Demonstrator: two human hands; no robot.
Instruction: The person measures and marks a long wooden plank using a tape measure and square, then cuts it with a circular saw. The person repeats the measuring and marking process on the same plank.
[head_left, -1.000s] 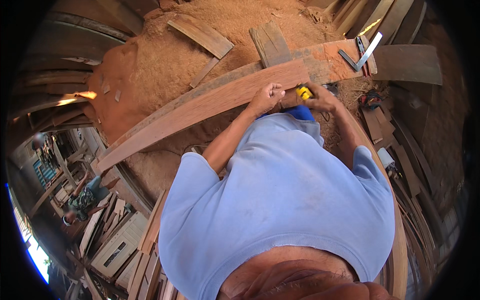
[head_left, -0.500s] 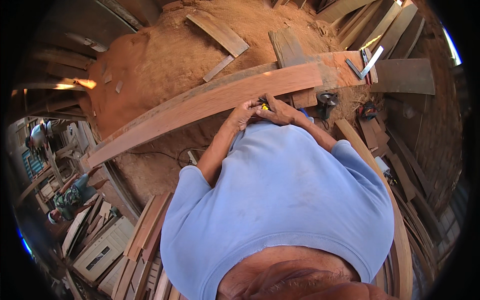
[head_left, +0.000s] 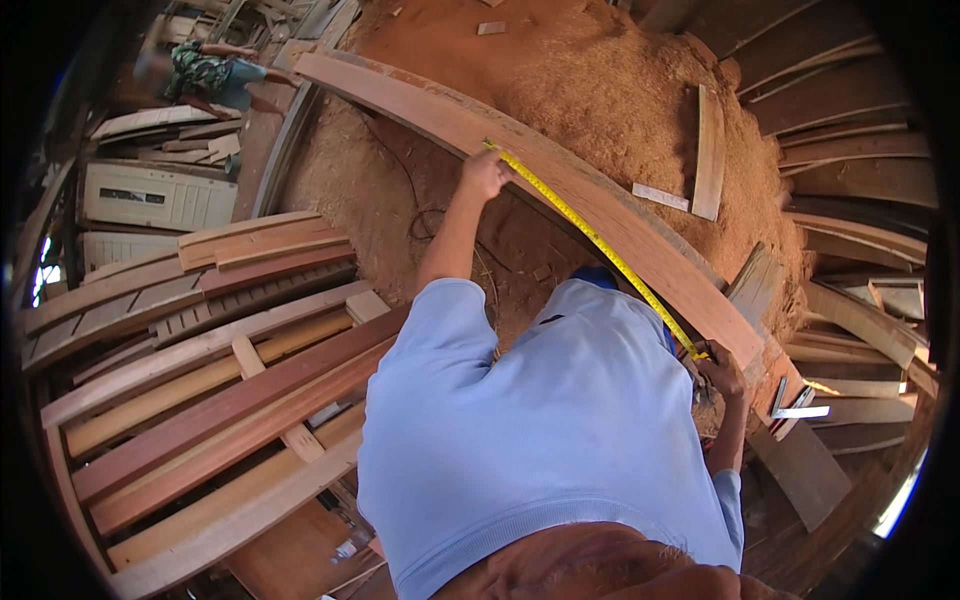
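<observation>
Nearest, right hand [head_left: 722, 368] closed on the near end of a yellow tape measure [head_left: 600, 245], at the lower end of a long reddish plank [head_left: 560, 190]. Tape stretched along the plank's near edge. Farther up, left hand [head_left: 486, 172] pinching the tape's far end against the wood. Beyond, a sawdust heap [head_left: 610, 90].

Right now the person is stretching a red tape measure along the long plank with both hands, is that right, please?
Not quite: the tape measure is yellow, not red, as the head view shows. The rest holds: the left hand and the right hand stretch it along the long plank.
</observation>
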